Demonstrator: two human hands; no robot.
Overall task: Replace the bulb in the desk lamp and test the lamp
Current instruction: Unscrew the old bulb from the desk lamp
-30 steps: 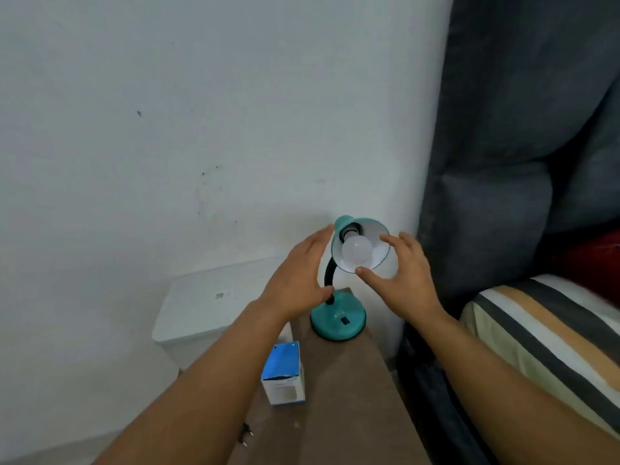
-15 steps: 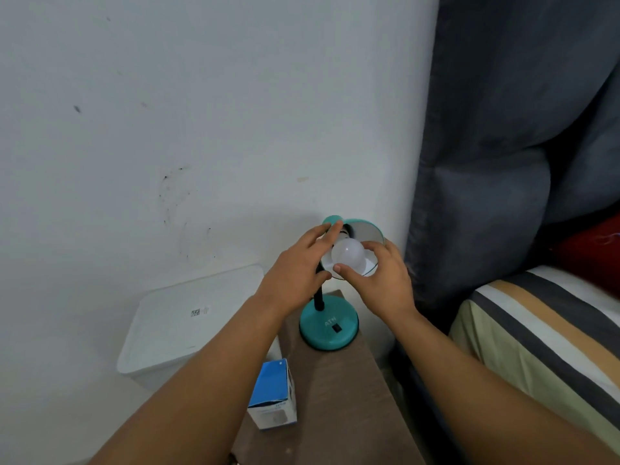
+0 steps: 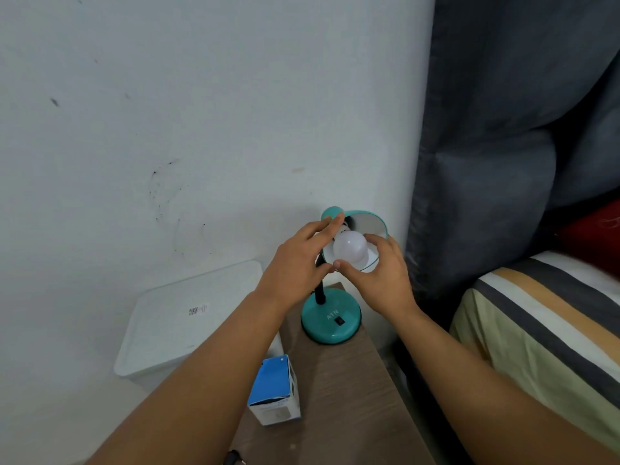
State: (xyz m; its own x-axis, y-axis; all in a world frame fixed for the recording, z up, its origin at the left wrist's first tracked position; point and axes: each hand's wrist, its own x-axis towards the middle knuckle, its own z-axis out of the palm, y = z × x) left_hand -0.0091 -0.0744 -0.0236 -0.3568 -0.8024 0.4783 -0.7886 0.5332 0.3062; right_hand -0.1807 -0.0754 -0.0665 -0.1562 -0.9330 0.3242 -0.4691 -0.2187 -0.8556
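A teal desk lamp (image 3: 331, 322) stands at the far end of a narrow brown table (image 3: 339, 391), its shade (image 3: 370, 224) tilted toward me. A white bulb (image 3: 350, 247) sits in the shade, unlit. My right hand (image 3: 379, 276) wraps thumb and fingers around the bulb from the right and below. My left hand (image 3: 298, 263) holds the left side of the shade, fingers reaching up to its teal top. A blue and white bulb box (image 3: 275, 391) stands upright on the table near my left forearm.
A white lidded plastic bin (image 3: 188, 327) sits left of the table against the white wall. A grey padded headboard (image 3: 503, 146) and a bed with striped bedding (image 3: 543, 327) are on the right. A dark plug (image 3: 233, 458) lies at the table's near edge.
My right hand has closed in from beside the shade onto the bulb. My left hand has moved up onto the shade. The camera has shifted slightly between frames.
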